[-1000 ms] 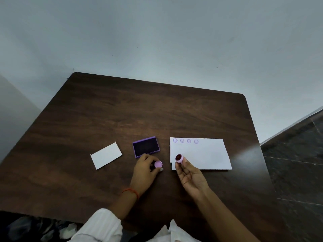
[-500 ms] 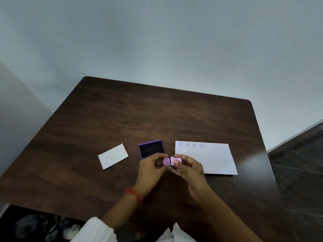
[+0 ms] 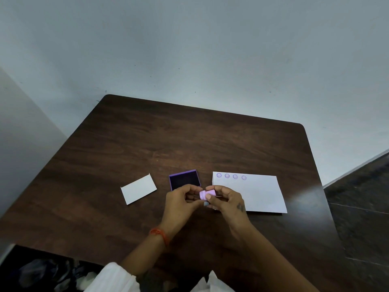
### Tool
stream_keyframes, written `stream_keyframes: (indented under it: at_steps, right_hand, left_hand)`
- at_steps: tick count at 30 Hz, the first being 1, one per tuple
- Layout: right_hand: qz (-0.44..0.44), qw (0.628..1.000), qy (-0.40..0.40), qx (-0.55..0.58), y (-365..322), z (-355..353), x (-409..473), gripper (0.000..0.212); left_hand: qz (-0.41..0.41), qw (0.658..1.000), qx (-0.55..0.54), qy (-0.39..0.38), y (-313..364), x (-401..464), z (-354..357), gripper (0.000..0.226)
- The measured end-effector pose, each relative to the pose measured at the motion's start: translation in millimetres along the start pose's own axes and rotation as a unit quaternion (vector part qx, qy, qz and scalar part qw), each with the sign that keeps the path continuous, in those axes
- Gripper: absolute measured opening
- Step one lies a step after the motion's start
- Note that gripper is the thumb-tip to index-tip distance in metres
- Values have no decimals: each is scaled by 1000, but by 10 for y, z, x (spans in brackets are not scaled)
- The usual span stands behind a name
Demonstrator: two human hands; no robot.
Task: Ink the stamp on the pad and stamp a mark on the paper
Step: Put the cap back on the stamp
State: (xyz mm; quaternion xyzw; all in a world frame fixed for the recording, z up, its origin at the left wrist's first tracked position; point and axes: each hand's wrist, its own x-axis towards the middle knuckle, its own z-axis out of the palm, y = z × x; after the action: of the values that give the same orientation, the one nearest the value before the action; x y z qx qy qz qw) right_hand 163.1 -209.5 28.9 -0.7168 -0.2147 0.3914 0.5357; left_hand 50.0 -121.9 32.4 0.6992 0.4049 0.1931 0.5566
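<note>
A small pink stamp (image 3: 208, 194) lies sideways in the air between both hands, just above the table's near middle. Its pink cap (image 3: 202, 195) sits on its left end. My left hand (image 3: 181, 201) pinches the cap end, and my right hand (image 3: 228, 202) grips the stamp body. The open purple ink pad (image 3: 184, 179), with its dark inked face up, lies just beyond my left fingers. The white paper (image 3: 261, 192) lies to the right, partly under my right hand. Several round purple marks (image 3: 231, 176) run along its top left edge.
A small white card (image 3: 139, 189) lies left of the ink pad. The dark wooden table (image 3: 189, 140) stands against a pale wall. Dark floor tiles (image 3: 362, 207) show to the right, and a white sleeve (image 3: 113, 279) at the bottom.
A second ago my left hand held the cap apart from the uncapped stamp in my right. The hands came together and the cap now sits on the stamp.
</note>
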Motion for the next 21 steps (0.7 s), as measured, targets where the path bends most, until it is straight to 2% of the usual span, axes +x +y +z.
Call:
stream_keyframes:
  at_steps: [7, 10, 14, 18, 21]
  right_hand:
    - [-4, 999, -27, -46, -61, -50, 12, 11]
    - [14, 999, -36, -18, -68, -55, 32, 4]
    - [31, 998, -54, -27, -69, -65, 59, 9]
    - [11, 996, -76, 37, -51, -115, 37, 15]
    - [13, 998, -65, 20, -52, -126, 42, 11]
  left_hand:
    - [2, 999, 37, -5, 1, -21, -14, 24]
    - [25, 999, 47, -7, 37, -18, -32, 23]
    - [37, 998, 57, -18, 66, -25, -43, 24]
    - [31, 999, 35, 1, 56, -9, -69, 24]
    - [36, 998, 40, -12, 78, -9, -73, 26]
